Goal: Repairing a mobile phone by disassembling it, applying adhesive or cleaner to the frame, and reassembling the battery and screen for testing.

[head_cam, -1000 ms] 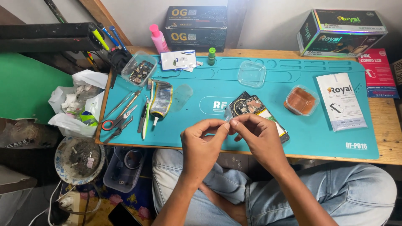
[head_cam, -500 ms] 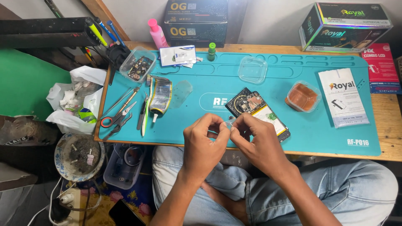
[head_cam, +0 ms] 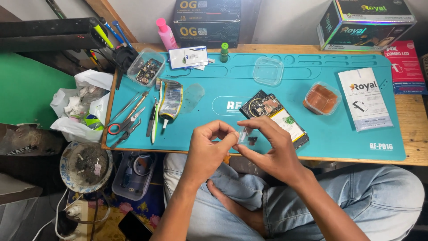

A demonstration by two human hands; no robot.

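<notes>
My left hand (head_cam: 209, 149) and my right hand (head_cam: 267, 149) meet over the front edge of a teal work mat (head_cam: 214, 85). Between their fingertips they pinch a small clear plastic strip (head_cam: 243, 134) with a tiny dark part on it. Just behind my right hand lies an opened phone (head_cam: 274, 117), back cover off, circuit board and battery showing. Both hands hover above the mat, over my lap.
Scissors (head_cam: 122, 127), tweezers and a glue tube (head_cam: 170, 101) lie on the mat's left. A clear tub of parts (head_cam: 146, 67), an empty clear lid (head_cam: 268, 70), a brown-filled tub (head_cam: 321, 99), a white packet (head_cam: 364, 98), bottles and boxes line the back.
Both hands stay pinched together on the small clear piece. The fingers have shifted slightly, and the view has tilted a little.
</notes>
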